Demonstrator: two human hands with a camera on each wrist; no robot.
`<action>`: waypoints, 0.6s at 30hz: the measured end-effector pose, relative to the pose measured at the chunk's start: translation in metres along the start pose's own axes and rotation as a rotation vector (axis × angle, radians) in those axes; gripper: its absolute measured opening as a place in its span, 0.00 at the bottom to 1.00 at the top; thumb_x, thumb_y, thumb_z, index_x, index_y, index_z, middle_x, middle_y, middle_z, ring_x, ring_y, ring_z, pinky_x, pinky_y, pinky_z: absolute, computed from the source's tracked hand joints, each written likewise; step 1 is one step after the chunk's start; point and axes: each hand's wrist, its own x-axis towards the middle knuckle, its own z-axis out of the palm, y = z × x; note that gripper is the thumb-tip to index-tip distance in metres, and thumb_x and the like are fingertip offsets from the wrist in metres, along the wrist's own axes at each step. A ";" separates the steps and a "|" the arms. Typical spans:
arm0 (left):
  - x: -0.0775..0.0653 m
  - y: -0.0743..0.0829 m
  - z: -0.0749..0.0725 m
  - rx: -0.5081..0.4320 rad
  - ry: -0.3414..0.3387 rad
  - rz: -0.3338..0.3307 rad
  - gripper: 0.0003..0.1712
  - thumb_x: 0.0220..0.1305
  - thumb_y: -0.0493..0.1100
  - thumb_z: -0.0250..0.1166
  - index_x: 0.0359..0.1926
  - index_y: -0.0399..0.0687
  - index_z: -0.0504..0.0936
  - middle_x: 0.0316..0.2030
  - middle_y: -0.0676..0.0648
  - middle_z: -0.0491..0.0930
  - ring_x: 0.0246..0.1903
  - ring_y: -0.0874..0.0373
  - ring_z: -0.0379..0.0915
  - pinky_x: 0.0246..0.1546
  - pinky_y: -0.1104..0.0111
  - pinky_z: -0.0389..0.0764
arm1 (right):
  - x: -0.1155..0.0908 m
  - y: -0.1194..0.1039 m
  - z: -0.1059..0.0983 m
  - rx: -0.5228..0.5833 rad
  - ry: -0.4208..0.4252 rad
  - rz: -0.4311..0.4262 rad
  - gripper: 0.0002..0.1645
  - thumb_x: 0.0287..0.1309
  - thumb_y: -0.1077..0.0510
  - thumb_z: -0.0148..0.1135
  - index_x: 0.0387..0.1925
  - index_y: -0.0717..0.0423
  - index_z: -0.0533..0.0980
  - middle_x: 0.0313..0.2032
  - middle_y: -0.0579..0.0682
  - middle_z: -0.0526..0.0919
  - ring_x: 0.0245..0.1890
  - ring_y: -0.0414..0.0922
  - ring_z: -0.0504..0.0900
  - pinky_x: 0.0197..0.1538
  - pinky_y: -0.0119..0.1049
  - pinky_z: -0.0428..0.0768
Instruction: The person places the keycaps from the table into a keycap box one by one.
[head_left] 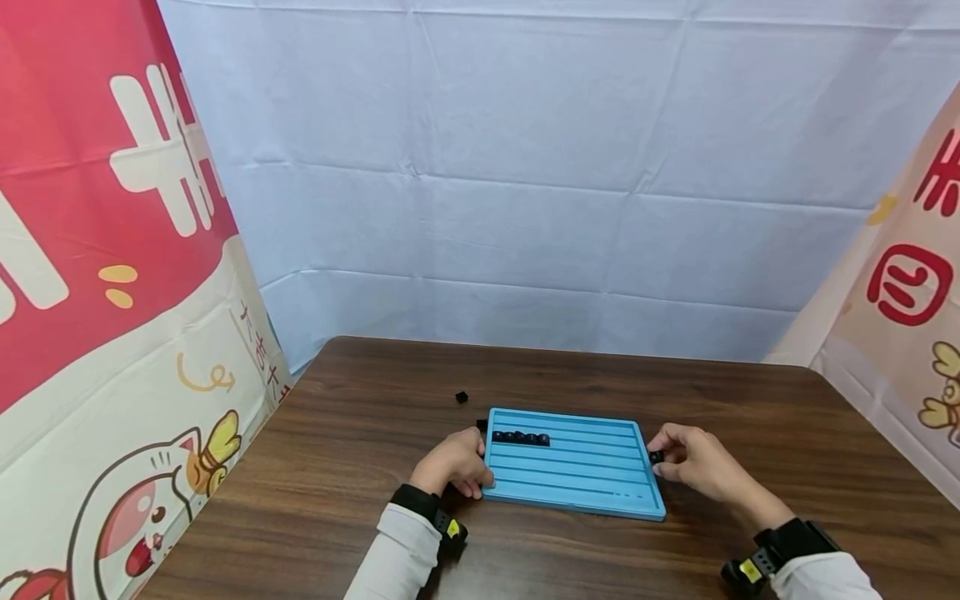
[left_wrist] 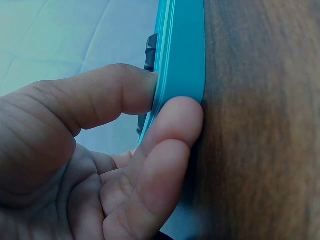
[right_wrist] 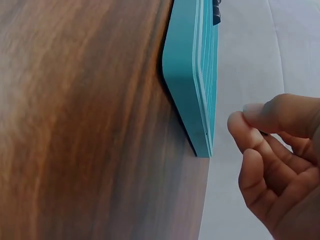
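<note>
With my left hand (head_left: 455,463) I pinch the left edge of the blue tray (head_left: 585,477), thumb on its rim and fingers against its outer side. My right hand (head_left: 696,458) pinches a small black block (head_left: 657,457) between thumb and fingertips, just beside the tray's right edge. The tray lies flat on the table (head_left: 337,433) between my hands, a short row of black pieces (head_left: 521,438) sitting in its upper left part. One dark block (head_left: 482,425) is by the tray's upper left edge, partly hidden, and another black block (head_left: 461,397) lies farther back; behind the table hangs a pale cloth (head_left: 525,167)
</note>
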 end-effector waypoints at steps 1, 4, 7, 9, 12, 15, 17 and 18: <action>0.000 0.000 0.000 -0.001 0.001 0.000 0.18 0.48 0.26 0.67 0.33 0.37 0.65 0.16 0.39 0.75 0.12 0.53 0.74 0.13 0.67 0.75 | 0.000 0.000 0.000 0.005 -0.002 -0.009 0.12 0.49 0.70 0.66 0.35 0.61 0.74 0.31 0.49 0.76 0.26 0.40 0.74 0.24 0.33 0.73; 0.001 0.000 0.001 -0.002 0.000 0.000 0.18 0.48 0.26 0.67 0.33 0.37 0.65 0.16 0.39 0.74 0.12 0.54 0.74 0.13 0.67 0.76 | 0.001 0.000 0.000 0.005 -0.005 -0.034 0.13 0.50 0.69 0.66 0.38 0.63 0.73 0.32 0.50 0.76 0.27 0.40 0.73 0.25 0.33 0.73; 0.001 0.000 0.002 -0.005 -0.004 -0.004 0.18 0.48 0.26 0.67 0.33 0.37 0.64 0.16 0.39 0.74 0.12 0.54 0.74 0.13 0.67 0.76 | 0.001 0.000 0.000 -0.013 -0.001 -0.027 0.15 0.50 0.68 0.66 0.42 0.65 0.75 0.33 0.50 0.77 0.27 0.40 0.73 0.26 0.33 0.73; 0.001 0.000 0.002 -0.005 -0.004 -0.005 0.19 0.48 0.26 0.67 0.33 0.38 0.64 0.16 0.40 0.74 0.12 0.54 0.74 0.13 0.68 0.76 | 0.001 -0.001 0.000 -0.031 0.002 -0.014 0.16 0.51 0.68 0.66 0.44 0.65 0.76 0.33 0.49 0.78 0.26 0.40 0.73 0.25 0.32 0.72; 0.001 0.000 0.001 -0.006 -0.003 -0.010 0.19 0.48 0.26 0.67 0.33 0.38 0.64 0.15 0.41 0.73 0.12 0.54 0.74 0.13 0.68 0.75 | 0.001 -0.001 0.000 -0.054 0.003 0.006 0.17 0.52 0.66 0.66 0.46 0.65 0.78 0.31 0.47 0.78 0.24 0.39 0.71 0.23 0.32 0.70; 0.002 0.000 0.001 -0.008 -0.003 -0.014 0.19 0.48 0.26 0.68 0.34 0.38 0.65 0.16 0.41 0.73 0.12 0.55 0.74 0.13 0.68 0.76 | 0.001 0.000 0.000 -0.057 0.010 0.008 0.17 0.51 0.65 0.67 0.45 0.64 0.78 0.29 0.46 0.78 0.24 0.39 0.71 0.23 0.32 0.69; 0.003 -0.001 0.001 -0.009 -0.002 -0.012 0.19 0.49 0.26 0.68 0.34 0.38 0.65 0.16 0.40 0.73 0.12 0.55 0.74 0.13 0.68 0.76 | 0.001 0.001 0.001 -0.051 0.015 0.004 0.17 0.50 0.64 0.68 0.44 0.64 0.78 0.28 0.46 0.77 0.23 0.39 0.72 0.23 0.32 0.70; 0.003 -0.001 0.001 -0.008 -0.003 -0.011 0.19 0.49 0.26 0.68 0.34 0.37 0.65 0.16 0.40 0.73 0.12 0.55 0.74 0.13 0.68 0.76 | 0.001 0.001 0.001 -0.048 0.016 0.001 0.17 0.50 0.63 0.68 0.43 0.63 0.78 0.28 0.46 0.77 0.23 0.39 0.72 0.23 0.32 0.70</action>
